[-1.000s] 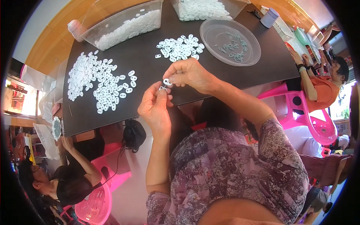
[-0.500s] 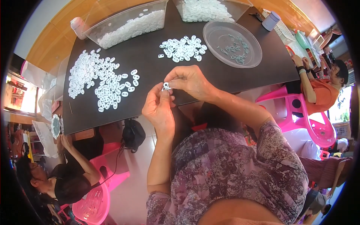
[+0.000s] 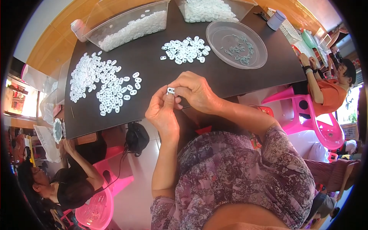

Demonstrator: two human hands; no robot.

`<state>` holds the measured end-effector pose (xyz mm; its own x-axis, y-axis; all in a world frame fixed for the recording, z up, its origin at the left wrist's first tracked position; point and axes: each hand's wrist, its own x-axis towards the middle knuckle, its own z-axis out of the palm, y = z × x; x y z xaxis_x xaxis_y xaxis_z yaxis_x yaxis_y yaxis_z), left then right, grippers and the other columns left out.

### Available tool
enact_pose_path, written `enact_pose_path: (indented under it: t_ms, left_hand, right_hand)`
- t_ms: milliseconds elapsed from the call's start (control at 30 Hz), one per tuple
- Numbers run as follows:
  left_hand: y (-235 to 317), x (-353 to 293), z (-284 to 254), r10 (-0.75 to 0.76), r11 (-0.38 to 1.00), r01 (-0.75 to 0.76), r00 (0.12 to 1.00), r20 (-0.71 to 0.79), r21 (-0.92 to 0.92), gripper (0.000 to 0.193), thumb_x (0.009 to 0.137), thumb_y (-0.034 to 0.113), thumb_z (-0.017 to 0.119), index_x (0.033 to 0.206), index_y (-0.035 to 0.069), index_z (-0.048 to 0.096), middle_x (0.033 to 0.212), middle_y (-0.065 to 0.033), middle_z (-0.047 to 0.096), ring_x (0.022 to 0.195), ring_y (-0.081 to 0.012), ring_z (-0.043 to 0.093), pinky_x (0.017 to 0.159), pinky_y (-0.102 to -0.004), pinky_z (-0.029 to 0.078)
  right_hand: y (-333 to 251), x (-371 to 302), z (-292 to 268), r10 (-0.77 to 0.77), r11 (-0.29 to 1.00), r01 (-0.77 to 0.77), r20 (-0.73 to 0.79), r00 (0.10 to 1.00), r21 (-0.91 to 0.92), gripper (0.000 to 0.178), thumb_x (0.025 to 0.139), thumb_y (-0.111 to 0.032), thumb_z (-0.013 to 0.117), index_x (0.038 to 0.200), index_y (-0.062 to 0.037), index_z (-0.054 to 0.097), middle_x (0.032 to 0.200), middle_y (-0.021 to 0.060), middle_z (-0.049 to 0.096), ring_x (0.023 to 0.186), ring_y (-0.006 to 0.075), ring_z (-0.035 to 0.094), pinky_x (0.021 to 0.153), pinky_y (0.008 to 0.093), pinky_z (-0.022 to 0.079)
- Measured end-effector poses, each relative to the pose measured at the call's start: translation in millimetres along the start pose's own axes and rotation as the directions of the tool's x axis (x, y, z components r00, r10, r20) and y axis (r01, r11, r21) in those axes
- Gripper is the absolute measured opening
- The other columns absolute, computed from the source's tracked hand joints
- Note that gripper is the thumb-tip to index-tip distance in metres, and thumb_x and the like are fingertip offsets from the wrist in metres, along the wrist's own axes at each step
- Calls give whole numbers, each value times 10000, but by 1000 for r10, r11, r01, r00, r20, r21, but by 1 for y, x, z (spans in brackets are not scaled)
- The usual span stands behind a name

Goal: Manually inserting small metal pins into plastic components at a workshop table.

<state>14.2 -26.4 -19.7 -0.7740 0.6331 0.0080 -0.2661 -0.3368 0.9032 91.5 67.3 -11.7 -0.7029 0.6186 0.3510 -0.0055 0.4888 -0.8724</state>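
Near the table's front edge, both my hands meet around one small white plastic piece [image 3: 170, 91] with dark round holes. My left hand [image 3: 164, 113] pinches it between thumb and fingertips. My right hand [image 3: 196, 92] has its thumb and fingers closed at the piece's right side; its fingertips partly hide what they grip. Beyond my hands lies a pile of white oval two-holed pieces [image 3: 186, 50]. A round clear tray [image 3: 261, 61] to its right holds small grey-green slivers [image 3: 244, 59]. Two more piles of white pieces, a far one [image 3: 81, 78] and a nearer one [image 3: 110, 99], spread on the left.
Two clear bins, a left one [image 3: 94, 33] and a right one [image 3: 245, 8], hold white pieces at the dark table's [image 3: 149, 69] back. A white bottle [image 3: 78, 30] and a lilac-topped container [image 3: 276, 20] stand there. Other people sit left [image 3: 76, 188] and right [image 3: 326, 92].
The white piece has turned in my fingers, and its holes now face up more plainly. My right hand has dropped slightly towards me. The piles have not changed.
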Motion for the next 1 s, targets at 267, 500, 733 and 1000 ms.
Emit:
enact_pose_path:
  t_ms: [267,500,733,1000]
  left_hand:
    - [3,3,0,-83,995,81,996,-43,-51,160,828,-56,574,982,-95,591,811,-105,634,669,-133,605,565,-225,507]
    - [7,2,1,-192,972,181,979,-63,-147,161,829,-65,547,981,-95,590,890,-138,630,704,-170,622,581,-263,538]
    - [8,-1,3,-160,983,154,985,-58,-96,165,833,-53,549,984,-106,590,870,-135,627,679,-168,616,564,-260,535]
    - [9,-1,-2,-101,995,101,995,12,4,171,831,-67,551,992,-109,591,808,-111,629,604,-131,566,568,-227,489]
  right_hand:
    - [0,-5,0,-325,917,309,-23,946,-252,249,659,-16,644,906,-40,623,813,90,558,759,264,507,657,361,437]
    - [0,-6,1,-418,851,380,-29,908,-362,266,641,-24,669,903,-24,621,833,95,553,761,260,508,644,357,446]
    - [1,-8,0,-431,842,381,-50,901,-381,264,626,-20,685,883,-22,628,824,93,556,755,253,512,633,346,450]
    - [2,-9,-1,-392,873,358,-41,919,-332,235,680,-24,644,914,-6,637,816,85,600,726,240,534,635,334,443]
